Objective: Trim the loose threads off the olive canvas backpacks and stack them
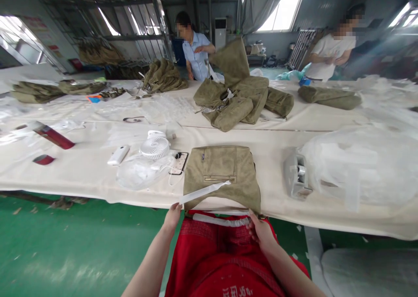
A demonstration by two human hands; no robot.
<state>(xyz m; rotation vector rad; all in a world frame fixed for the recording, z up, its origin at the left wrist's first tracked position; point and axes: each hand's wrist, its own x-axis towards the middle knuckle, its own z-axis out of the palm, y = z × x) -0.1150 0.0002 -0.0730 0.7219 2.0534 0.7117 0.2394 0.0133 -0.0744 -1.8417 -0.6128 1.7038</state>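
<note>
An olive-green bag (222,160) lies flat at the table's front edge, its zipped pocket facing up. My left hand (173,216) is closed, pinching the lower left end of a thin white strip (205,191). That strip slants across the bag, its far end near the zip pull. At the bag's lower right corner, my right hand (261,231) has its fingers curled round the end of the bag's handle (217,220). White wrapping covers most of this handle, which hangs at the table edge against my red apron (225,262).
A tape dispenser (298,175) and plastic bags (362,162) are at right. To the left are a phone (179,163), a small white fan (155,147) and a red flask (54,135). More olive bags (238,99) lie across the table, with two people (197,48) beyond.
</note>
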